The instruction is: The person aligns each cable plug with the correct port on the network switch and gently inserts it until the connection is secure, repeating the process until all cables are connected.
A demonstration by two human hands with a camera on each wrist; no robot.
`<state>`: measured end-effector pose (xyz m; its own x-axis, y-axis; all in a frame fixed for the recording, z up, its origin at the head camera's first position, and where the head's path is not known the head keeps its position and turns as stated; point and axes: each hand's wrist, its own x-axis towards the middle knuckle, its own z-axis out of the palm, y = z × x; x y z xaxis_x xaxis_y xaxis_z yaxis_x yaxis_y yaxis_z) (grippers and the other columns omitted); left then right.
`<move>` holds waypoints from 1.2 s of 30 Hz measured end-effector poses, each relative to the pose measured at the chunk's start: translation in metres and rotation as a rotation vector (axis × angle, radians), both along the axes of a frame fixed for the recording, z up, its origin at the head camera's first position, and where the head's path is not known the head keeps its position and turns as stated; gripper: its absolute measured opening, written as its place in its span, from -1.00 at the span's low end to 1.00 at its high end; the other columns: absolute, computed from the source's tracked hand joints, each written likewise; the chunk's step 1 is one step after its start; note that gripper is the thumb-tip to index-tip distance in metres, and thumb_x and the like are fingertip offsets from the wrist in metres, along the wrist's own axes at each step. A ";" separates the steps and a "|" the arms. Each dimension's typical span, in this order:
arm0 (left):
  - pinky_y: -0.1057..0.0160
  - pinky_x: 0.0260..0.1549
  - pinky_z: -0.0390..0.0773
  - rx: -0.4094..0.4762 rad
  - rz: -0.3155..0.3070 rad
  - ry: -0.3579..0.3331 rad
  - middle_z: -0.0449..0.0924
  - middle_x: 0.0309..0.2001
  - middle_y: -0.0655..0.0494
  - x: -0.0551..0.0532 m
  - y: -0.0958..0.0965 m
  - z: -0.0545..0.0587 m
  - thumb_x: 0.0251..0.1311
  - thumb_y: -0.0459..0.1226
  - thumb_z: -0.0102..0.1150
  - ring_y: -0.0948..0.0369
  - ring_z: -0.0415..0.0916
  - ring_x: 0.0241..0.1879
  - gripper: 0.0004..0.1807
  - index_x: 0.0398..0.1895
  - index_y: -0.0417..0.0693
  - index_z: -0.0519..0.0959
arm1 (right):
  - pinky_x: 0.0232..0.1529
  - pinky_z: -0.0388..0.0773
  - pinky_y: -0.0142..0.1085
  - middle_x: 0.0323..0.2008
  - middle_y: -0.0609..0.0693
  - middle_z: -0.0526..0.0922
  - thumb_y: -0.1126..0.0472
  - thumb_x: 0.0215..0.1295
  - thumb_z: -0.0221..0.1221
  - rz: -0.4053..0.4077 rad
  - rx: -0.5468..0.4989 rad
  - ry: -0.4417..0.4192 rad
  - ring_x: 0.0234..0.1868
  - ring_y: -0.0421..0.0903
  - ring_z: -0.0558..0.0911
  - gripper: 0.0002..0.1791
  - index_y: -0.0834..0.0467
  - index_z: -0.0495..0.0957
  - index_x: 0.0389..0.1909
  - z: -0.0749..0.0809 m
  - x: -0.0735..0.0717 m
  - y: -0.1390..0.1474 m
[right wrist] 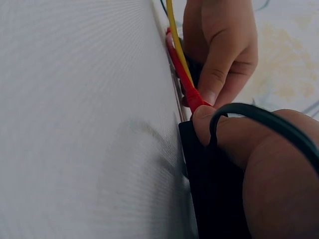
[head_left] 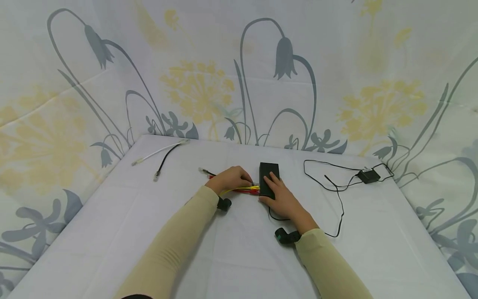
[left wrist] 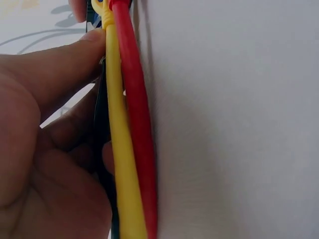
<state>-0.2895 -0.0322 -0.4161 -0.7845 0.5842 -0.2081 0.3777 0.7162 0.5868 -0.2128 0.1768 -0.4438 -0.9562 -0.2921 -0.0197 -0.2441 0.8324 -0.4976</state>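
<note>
A black network switch (head_left: 269, 168) lies on the white table, and my right hand (head_left: 285, 203) grips it from the near right, thumb at its near left corner and fingers over its top. Yellow (head_left: 236, 189) and red (head_left: 244, 192) network cables run into its left side. My left hand (head_left: 232, 177) is beside that side, pinching a black network cable (left wrist: 101, 109) near its end; the fingers hide that plug. The cable's other end, a clear plug (head_left: 203, 170), shows left of the hand. A thin black cord (right wrist: 259, 115) arches over my right thumb.
At the far left lie a white network cable (head_left: 157, 153) and a short black one (head_left: 164, 161). A black power adapter (head_left: 369, 175) with a looping thin cord (head_left: 341, 207) sits on the right. Behind the table hangs a flower-patterned cloth (head_left: 224, 54).
</note>
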 end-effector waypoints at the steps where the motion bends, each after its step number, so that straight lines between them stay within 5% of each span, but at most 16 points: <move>1: 0.19 0.14 0.36 0.001 0.004 0.006 0.57 0.00 0.21 0.001 0.000 0.000 0.21 -0.09 0.07 0.23 0.39 0.11 -0.73 -0.09 0.13 0.63 | 0.25 0.06 0.20 0.45 -0.03 -0.20 -0.23 0.20 0.04 0.002 0.000 0.001 0.41 0.23 -0.13 -0.19 -0.05 -0.02 0.40 0.000 0.000 0.000; 26: 0.22 0.13 0.38 -0.054 -0.069 0.135 0.58 0.00 0.16 0.005 0.008 0.010 0.25 -0.13 0.02 0.20 0.43 0.10 -0.71 -0.04 0.05 0.60 | 0.26 0.03 0.22 0.45 -0.10 -0.23 -0.22 0.24 -0.02 0.049 -0.062 -0.012 0.41 0.19 -0.05 -0.22 -0.13 -0.09 0.41 0.004 0.001 0.012; 36: 0.21 0.14 0.37 -0.048 -0.053 0.126 0.58 0.01 0.17 0.008 0.008 0.010 0.26 -0.13 0.00 0.20 0.41 0.12 -0.71 -0.04 0.07 0.61 | 0.25 0.02 0.23 0.45 -0.09 -0.24 -0.23 0.24 -0.02 0.054 -0.058 -0.026 0.41 0.19 -0.05 -0.21 -0.12 -0.08 0.41 0.005 0.002 0.010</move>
<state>-0.2812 -0.0241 -0.4060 -0.7743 0.6174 -0.1386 0.4846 0.7194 0.4976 -0.2104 0.1864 -0.4389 -0.9385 -0.3443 -0.0262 -0.2736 0.7878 -0.5518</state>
